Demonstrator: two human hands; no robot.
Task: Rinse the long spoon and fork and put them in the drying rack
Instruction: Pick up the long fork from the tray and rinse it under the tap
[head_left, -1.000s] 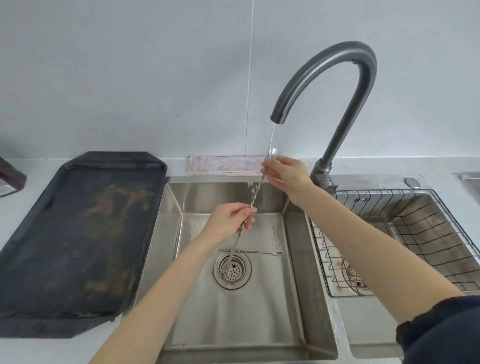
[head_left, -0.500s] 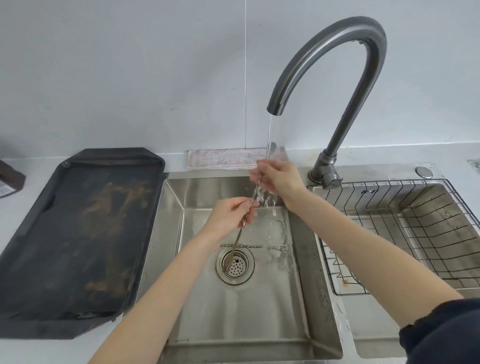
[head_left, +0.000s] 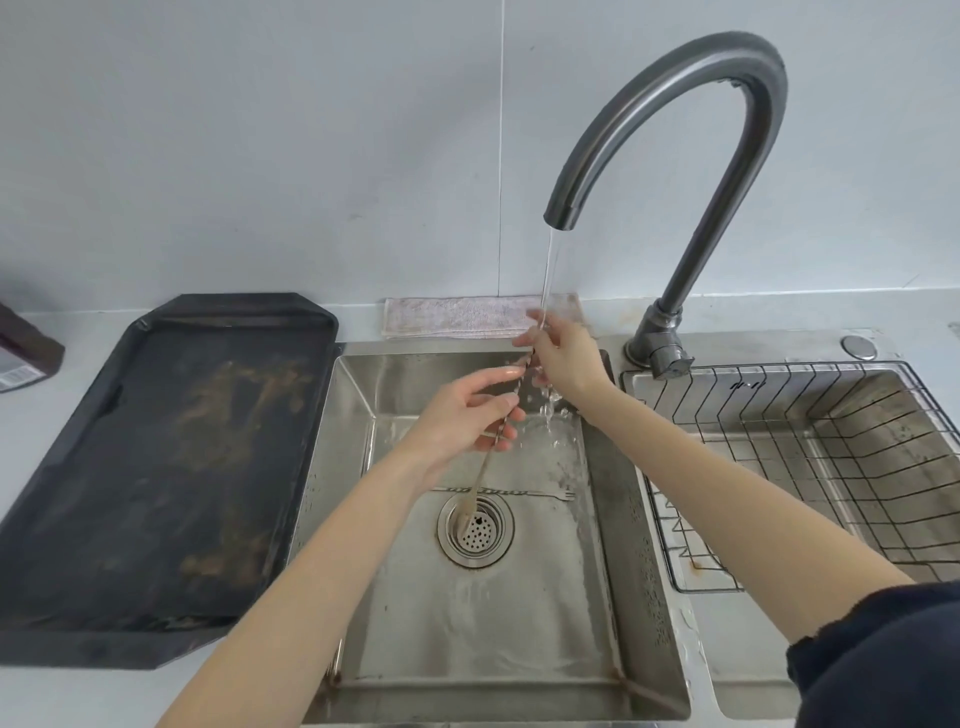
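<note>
A long thin metal spoon (head_left: 480, 475) slants over the steel sink (head_left: 343, 467), its bowl low above the drain (head_left: 475, 530). My right hand (head_left: 563, 358) pinches its top end under the running water from the tap (head_left: 675, 171). My left hand (head_left: 467, 418) holds the middle of the twisted handle, thumb and fingers wrapped loosely round it. The long fork (head_left: 524, 492) lies flat on the sink bottom behind the drain, tines pointing right. The wire drying rack (head_left: 810, 467) sits in the right basin and holds nothing I can see.
A large dark, stained baking tray (head_left: 156, 467) lies on the counter left of the sink. A folded pinkish cloth (head_left: 467, 317) lies behind the sink against the wall. A brown packet (head_left: 23, 348) shows at the far left edge.
My left hand has slid a little up the spoon's handle and its fingers have spread. My right hand stays at the top end under the stream. The view has shifted slightly.
</note>
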